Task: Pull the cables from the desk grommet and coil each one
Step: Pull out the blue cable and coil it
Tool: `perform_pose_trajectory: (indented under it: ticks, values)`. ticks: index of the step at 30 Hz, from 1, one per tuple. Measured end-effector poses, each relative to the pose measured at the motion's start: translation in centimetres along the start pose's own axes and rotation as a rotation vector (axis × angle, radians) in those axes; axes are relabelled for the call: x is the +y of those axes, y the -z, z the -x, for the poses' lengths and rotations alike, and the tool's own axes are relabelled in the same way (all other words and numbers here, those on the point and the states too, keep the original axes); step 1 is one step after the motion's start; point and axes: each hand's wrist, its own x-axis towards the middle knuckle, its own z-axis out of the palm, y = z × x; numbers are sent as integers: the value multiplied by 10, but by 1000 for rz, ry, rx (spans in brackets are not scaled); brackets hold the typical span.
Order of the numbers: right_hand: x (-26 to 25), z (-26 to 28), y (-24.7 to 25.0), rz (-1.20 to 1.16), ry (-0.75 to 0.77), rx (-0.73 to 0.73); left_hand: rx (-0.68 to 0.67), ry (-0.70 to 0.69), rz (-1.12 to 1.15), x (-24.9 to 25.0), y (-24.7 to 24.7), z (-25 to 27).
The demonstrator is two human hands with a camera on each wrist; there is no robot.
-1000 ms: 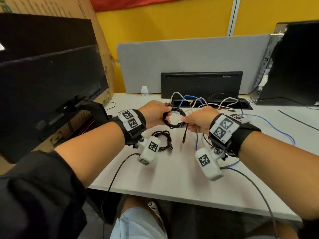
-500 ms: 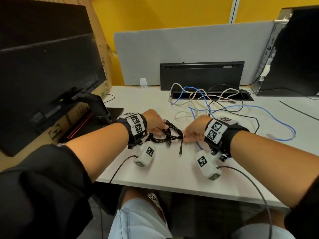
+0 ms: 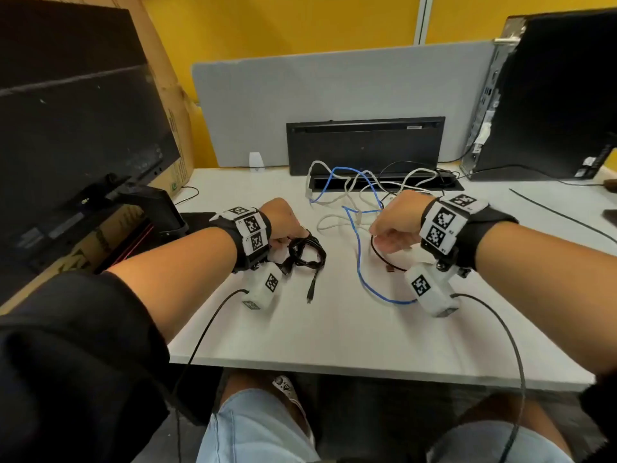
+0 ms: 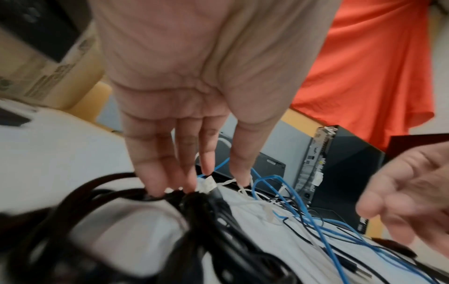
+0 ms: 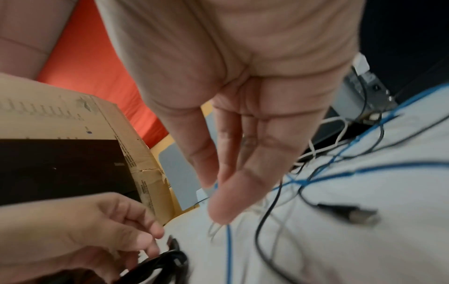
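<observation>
Left hand [image 3: 283, 222] rests straight fingertips on the coiled black cables [image 3: 305, 252]; right hand [image 3: 395, 225] hangs relaxed, holding nothing.
We see the coils near the desk's [image 3: 334, 329] left edge, and loose blue [image 3: 362, 262] and white cables [image 3: 337, 222] trailing from the grommet [image 3: 450, 186] at its back edge.

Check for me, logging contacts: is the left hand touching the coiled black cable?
Touching. The left wrist view shows the left hand's straight fingers resting on the coiled black cable.
</observation>
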Motion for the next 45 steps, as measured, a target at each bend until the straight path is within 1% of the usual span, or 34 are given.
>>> perform_pose_trajectory:
  ticks: [3,5,6,9,12,14,16,20,22,24,27,31,33,35,36,40,42,45]
  values:
    - [4,1,16,165,9,73,99,-148,-244,21,0,0]
    - [8,3,23,245,6,87,133,-282,-310,38,-2,2]
    - [11,5,26,284,-1,79,126,-354,-311,46,-5,3]
    - [22,9,29,366,-5,41,22,-543,-294,69,-18,11]
    - [31,12,28,510,15,24,-94,-638,-346,86,-38,17]
    - [37,13,27,661,25,24,-160,-654,-379,93,-53,18]
    - [42,12,26,741,21,15,-214,-643,-384,97,-67,19]
    - [52,14,30,858,34,10,-232,-665,-409,104,-88,18]
    - [58,13,37,838,31,-18,-262,-663,-440,108,-94,17]
    - [63,12,44,785,46,-52,-322,-635,-463,112,-100,17]
    - [70,12,52,818,102,-41,-399,-611,-506,116,-111,20]
    - [79,11,63,771,152,-83,-438,-674,-620,123,-122,19]
    - [87,10,67,674,156,-109,-433,-689,-592,127,-119,16]
    - [92,10,72,646,209,-83,-448,-672,-468,132,-110,11]
    - [92,10,76,660,257,-48,-423,-690,-426,135,-104,9]
    - [76,9,99,657,437,54,-214,-818,-330,154,-70,0]
    - [64,8,113,542,500,119,-106,-873,-300,162,-47,-6]
    - [46,7,136,403,608,242,6,-863,-211,169,-12,-17]
